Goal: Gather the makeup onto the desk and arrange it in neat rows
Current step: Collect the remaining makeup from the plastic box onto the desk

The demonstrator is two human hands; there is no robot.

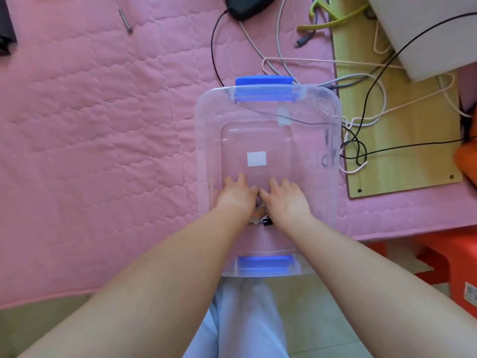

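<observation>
A clear plastic storage box (pixel 333 140) with blue latches stands on a pink quilted mattress at its near edge. Both my hands are inside it, palms down near the bottom. My left hand (pixel 236 193) and my right hand (pixel 285 196) are side by side, fingers cupped over a small pile of makeup items (pixel 262 218); a silvery piece and a black piece show between my wrists. The rest of the pile is hidden under my hands. A slim grey makeup pencil (pixel 125 19) lies far off on the quilt at the upper left.
The pink quilt (pixel 90 125) spreads to the left. A wooden board (pixel 402 140) with tangled white and black cables (pixel 361 140) lies right of the box, under a white box. A black device sits at top centre. An orange stool (pixel 449 257) stands at the lower right.
</observation>
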